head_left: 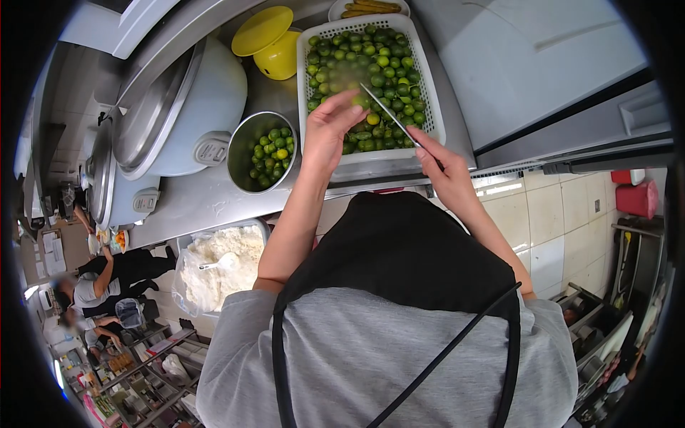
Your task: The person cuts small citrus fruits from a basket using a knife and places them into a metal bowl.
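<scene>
A white perforated basket [437, 135] holds many small green limes [389, 71], a few of them yellowish. My left hand [330, 134] is over the basket's near left part, its thumb and fingers curled together. Whatever they pinch is blurred against the limes behind. In my right hand [446, 170], at the basket's near right corner, is a thin-bladed knife [391, 114]. Its blade slants up and left, with the tip just beyond my left fingertips. Left of the basket stands a round steel pot [237, 158] with more small limes inside.
Large rice cookers [221, 93] line the counter at left. Behind the pot sits a yellow container [278, 57] with a tilted lid. A plate [334, 10] of brownish sticks is at the back. Below the counter is a tub of white rice [232, 250] with a scoop. Other people work far left.
</scene>
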The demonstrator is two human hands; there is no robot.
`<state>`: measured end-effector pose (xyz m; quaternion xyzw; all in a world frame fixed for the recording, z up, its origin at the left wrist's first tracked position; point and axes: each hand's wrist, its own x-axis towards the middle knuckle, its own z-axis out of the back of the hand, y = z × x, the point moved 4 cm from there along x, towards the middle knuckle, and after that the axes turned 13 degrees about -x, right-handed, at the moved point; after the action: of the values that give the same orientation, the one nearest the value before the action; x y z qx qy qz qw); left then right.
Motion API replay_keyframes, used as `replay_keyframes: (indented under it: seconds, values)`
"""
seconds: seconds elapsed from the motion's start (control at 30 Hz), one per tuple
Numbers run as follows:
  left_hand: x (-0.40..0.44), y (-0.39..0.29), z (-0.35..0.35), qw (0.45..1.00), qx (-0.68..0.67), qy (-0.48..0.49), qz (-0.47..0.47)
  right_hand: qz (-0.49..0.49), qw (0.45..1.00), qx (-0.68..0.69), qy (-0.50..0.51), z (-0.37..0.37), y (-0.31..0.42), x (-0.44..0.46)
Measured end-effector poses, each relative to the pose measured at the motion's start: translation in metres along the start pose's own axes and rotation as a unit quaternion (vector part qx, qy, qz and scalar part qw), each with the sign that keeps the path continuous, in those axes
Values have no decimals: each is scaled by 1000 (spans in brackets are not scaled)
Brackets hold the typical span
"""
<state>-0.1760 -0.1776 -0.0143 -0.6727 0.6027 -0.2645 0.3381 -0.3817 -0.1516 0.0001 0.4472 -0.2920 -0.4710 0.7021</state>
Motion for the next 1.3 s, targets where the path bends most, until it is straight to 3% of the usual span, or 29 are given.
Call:
replay_keyframes:
  seconds: [0.13,0.27,0.33,0.47,0.67,0.73,0.8,0.87,0.93,0.97,1.0,1.03,1.1,1.13,1.2,1.23,1.27,1.3]
  values:
    - [1,-1,1,998,2,-38,-47,60,998,-12,0,-5,3,-4]
    - [1,1,1,997,9,-40,-69,12,999,-25,27,-7,3,-3]
    - [0,4,-2,994,71,-29,-75,70,996,-48,-24,-6,4,2]
    - [-9,12,-13,995,76,-2,-61,77,994,-66,-38,-7,5,15]
    - [-4,6,10,989,-140,-4,50,92,993,-64,-44,-8,2,14]
    - [-3,-12,32,991,-129,-40,12,24,994,-83,61,-7,-1,10]
    - [-4,-44,63,994,-74,-80,-16,33,994,-88,52,-6,-7,6]
    - [-15,-81,87,986,84,-129,-72,41,994,-93,44,-2,-12,3]
    - [-25,-112,111,912,344,-198,-106,31,998,-62,6,7,-18,1]
    - [-27,-112,112,912,344,-198,-105,31,998,-61,6,10,-19,1]
    - [-30,-118,103,776,581,-194,-149,33,997,-73,-5,14,-20,2]
    - [-32,-120,93,581,774,-177,-181,36,996,-86,-16,16,-19,3]
    - [-17,-83,79,743,655,-120,-70,37,995,-90,-16,17,-15,6]
    - [-13,-60,58,780,622,-64,-38,37,995,-94,-16,17,-13,8]
    - [0,-9,29,768,639,11,33,49,994,-91,-22,15,-8,11]
    - [5,12,23,721,687,74,47,58,994,-87,-29,13,-4,12]
    - [9,22,14,722,687,75,46,59,994,-87,-29,11,-1,13]
    - [11,33,9,679,724,79,92,56,995,-77,-25,10,1,13]
